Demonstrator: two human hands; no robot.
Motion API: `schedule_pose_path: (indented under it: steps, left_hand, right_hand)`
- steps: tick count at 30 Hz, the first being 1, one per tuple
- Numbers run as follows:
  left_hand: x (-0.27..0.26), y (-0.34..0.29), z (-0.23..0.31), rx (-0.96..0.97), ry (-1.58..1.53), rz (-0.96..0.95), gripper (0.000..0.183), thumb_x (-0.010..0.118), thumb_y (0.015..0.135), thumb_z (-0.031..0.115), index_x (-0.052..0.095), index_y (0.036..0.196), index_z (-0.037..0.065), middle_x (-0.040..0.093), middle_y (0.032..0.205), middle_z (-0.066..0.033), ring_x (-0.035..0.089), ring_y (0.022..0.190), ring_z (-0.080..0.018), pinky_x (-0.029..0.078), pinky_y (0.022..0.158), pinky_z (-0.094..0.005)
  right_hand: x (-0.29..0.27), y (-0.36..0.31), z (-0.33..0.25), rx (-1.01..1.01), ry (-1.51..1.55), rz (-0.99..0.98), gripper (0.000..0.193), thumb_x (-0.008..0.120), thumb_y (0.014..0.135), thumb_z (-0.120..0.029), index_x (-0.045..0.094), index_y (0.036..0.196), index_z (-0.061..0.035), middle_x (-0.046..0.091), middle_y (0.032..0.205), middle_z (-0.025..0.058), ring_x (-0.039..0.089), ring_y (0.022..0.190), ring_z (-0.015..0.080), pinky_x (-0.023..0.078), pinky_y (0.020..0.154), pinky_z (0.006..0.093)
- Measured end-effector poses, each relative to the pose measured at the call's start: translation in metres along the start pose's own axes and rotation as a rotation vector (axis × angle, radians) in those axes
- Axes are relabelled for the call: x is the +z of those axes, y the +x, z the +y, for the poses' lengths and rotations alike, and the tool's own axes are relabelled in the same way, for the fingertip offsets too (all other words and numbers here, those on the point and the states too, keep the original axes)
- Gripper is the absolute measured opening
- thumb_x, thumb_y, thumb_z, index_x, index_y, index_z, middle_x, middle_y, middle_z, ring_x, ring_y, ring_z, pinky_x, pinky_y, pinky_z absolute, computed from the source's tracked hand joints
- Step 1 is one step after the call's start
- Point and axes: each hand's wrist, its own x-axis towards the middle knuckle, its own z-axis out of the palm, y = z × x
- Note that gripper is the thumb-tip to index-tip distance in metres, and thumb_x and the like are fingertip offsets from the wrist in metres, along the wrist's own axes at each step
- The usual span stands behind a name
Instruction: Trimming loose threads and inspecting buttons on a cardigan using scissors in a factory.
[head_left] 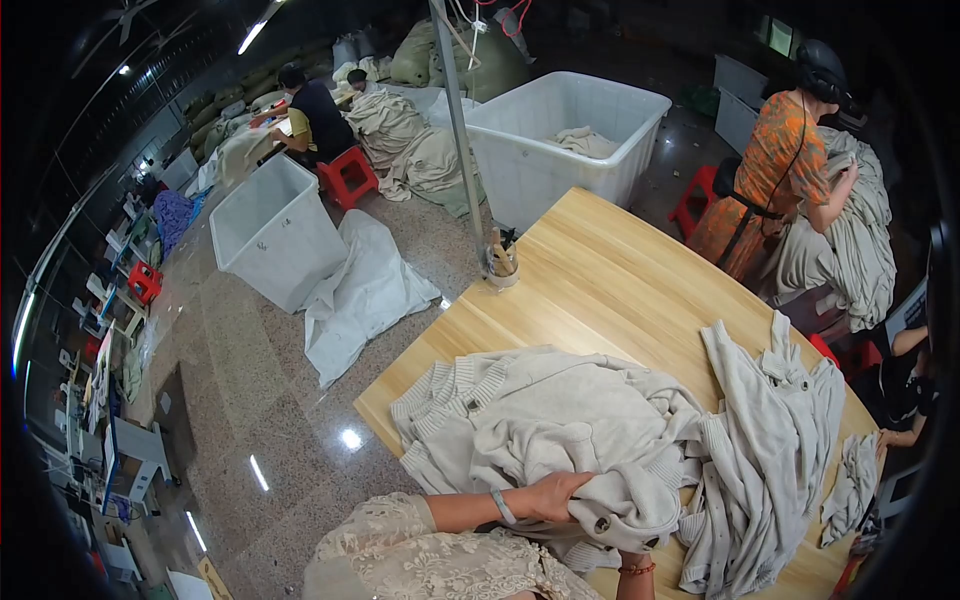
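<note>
A pale beige knit cardigan [545,405] with dark buttons lies bunched at the near edge of the wooden table [590,250]. My left hand [560,497] is closed on a fold of it, thumb on top, close to a button. Just to the right, my right hand [635,560], below a red beaded bracelet, reaches up under the same cardigan's edge; the cloth hides its fingers. Beside these hands on the right, more knit garments of the same colour [765,430] are heaped, their ribbed cuffs showing.
A metal pole [460,140] rises at the table's far left corner, beside a small holder [502,265]. Large white bins [560,105] stand beyond. A white sack [365,290] lies on the floor. At right, a person in orange [770,170] handles garments; another person's hand [890,438] touches the table edge.
</note>
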Motion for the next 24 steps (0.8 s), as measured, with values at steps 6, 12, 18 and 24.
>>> schedule_pose_path:
  steps: [6,12,18,24]
  left_hand:
    - [-0.001,0.002,0.005,0.012,-0.005,0.022,0.061,0.078,0.067,0.021,0.053,0.12,0.004,0.066,0.098,-0.0192,0.064,0.092,-0.0368,0.05,0.076,-0.0384]
    - [0.002,0.002,-0.002,-0.015,-0.001,-0.002,0.07,0.08,0.063,0.024,0.05,0.122,0.003,0.065,0.103,-0.0215,0.062,0.095,-0.0401,0.05,0.078,-0.043]
    - [0.002,0.002,-0.004,-0.032,0.008,0.005,0.068,0.078,0.065,0.025,0.05,0.124,0.004,0.066,0.1,-0.0207,0.063,0.094,-0.0393,0.051,0.078,-0.0423]
    - [-0.015,0.014,0.026,-0.051,-0.178,0.088,0.048,0.075,0.069,0.018,0.059,0.112,0.004,0.068,0.096,-0.0147,0.067,0.09,-0.0238,0.05,0.079,-0.0322]
  right_hand:
    - [-0.001,0.002,0.001,0.006,0.011,0.013,0.068,0.07,0.079,-0.017,0.038,0.136,0.002,0.047,0.132,0.0152,0.048,0.117,0.0295,0.039,0.1,0.0375]
    - [-0.009,-0.006,0.011,0.009,0.032,0.024,0.066,0.069,0.08,-0.016,0.038,0.136,0.002,0.047,0.132,0.0149,0.049,0.116,0.029,0.039,0.099,0.0372]
    - [-0.008,-0.004,0.014,0.019,0.048,0.038,0.064,0.069,0.081,-0.016,0.039,0.135,0.0021,0.048,0.132,0.0146,0.049,0.116,0.0285,0.039,0.099,0.037]
    - [-0.009,0.009,0.012,0.043,0.054,0.085,0.062,0.068,0.083,-0.015,0.039,0.135,0.0021,0.048,0.131,0.0142,0.049,0.115,0.028,0.04,0.099,0.0367]
